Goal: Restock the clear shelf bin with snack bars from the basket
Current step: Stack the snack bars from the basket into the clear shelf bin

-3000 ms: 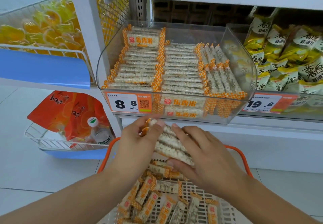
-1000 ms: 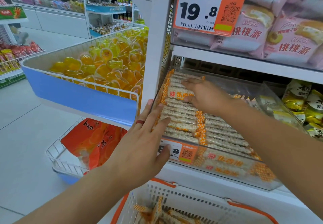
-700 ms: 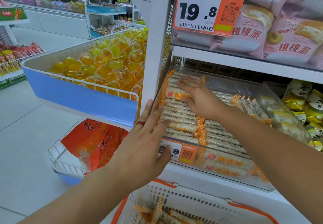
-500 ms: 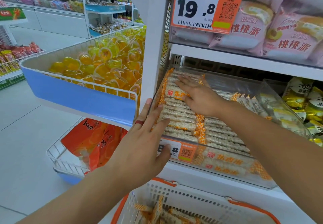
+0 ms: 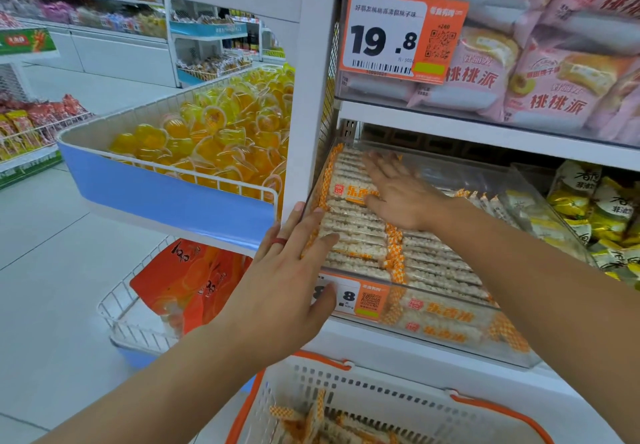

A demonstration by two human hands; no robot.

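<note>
The clear shelf bin sits just above the basket, nearly full of snack bars. My right hand presses flat on them; my left hand, fingers straight, braces its front corner. More bars wait in the basket.

White puffed snack bars carry orange-and-white chequered ends. The basket is white with an orange rim. Yellow jelly cups fill a blue-fronted bin. Pink cake packs sit above.
</note>
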